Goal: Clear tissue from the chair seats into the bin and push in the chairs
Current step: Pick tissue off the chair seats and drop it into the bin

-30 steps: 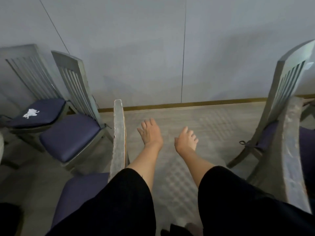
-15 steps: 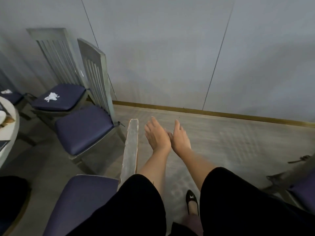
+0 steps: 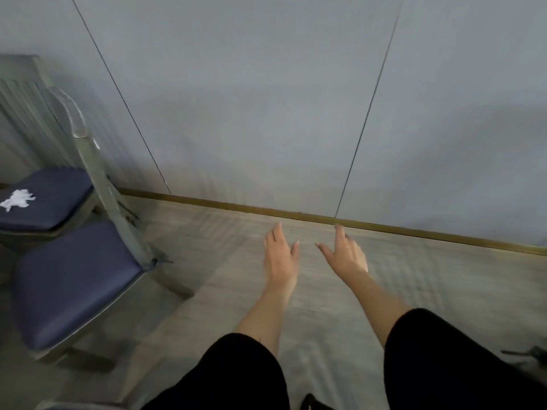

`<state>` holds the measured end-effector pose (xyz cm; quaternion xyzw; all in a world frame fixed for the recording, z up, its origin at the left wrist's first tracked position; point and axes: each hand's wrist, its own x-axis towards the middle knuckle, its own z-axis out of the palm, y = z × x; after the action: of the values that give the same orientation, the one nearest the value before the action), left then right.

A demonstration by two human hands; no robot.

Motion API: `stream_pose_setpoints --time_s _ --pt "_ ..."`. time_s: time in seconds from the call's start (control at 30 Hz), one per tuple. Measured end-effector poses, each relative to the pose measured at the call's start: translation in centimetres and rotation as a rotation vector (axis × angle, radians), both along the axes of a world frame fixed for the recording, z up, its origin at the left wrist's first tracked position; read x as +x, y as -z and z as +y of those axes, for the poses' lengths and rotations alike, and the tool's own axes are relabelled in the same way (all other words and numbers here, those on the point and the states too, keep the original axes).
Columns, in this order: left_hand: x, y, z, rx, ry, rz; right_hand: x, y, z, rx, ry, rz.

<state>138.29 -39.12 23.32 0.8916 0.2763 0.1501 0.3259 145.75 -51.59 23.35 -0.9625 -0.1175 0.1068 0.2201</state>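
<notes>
Both hands, left hand point(image 3: 278, 255) and right hand point(image 3: 346, 255), hanging free with fingers apart (holding nothing); tissue point(image 3: 17, 199) on far chair point(image 3: 44, 199) needing pickup next.

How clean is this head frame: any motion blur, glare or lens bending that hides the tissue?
Head view: motion blur smears the near chair's back and streaks the floor; the wide lens slants the wall seams; dim, even light, no glare; the tissue on the far cushion is soft-edged but readable.
</notes>
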Motion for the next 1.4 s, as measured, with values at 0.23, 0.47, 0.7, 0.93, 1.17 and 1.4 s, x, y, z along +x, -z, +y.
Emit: stream_pose_setpoints --time_s 0.23,0.47,0.7,0.93,1.17,1.4 --pt "5.2 1.5 12.5 0.146 -0.131 0.108 7.0 2.8 13.2 0.088 -0.302 0.059" --pt "13.7 3.3 27.7 0.271 -0.221 0.255 17.0 4.2 28.9 0.034 -0.569 -0.082" --pt "22.6 2.2 40.7 0.266 -0.263 0.265 26.8 2.4 43.1 -0.01 -0.625 -0.163" --pt "26.8 4.5 55.1 0.319 -0.43 0.37 33.5 4.7 59.3 -0.04 -0.877 -0.124" --pt "30.5 2.9 71.8 0.27 -0.76 0.365 39.4 1.7 81.5 0.088 -1.182 -0.189" --pt "28.0 1.6 83.4 0.2 -1.079 0.374 35.0 1.7 98.2 0.144 -1.514 -0.169"
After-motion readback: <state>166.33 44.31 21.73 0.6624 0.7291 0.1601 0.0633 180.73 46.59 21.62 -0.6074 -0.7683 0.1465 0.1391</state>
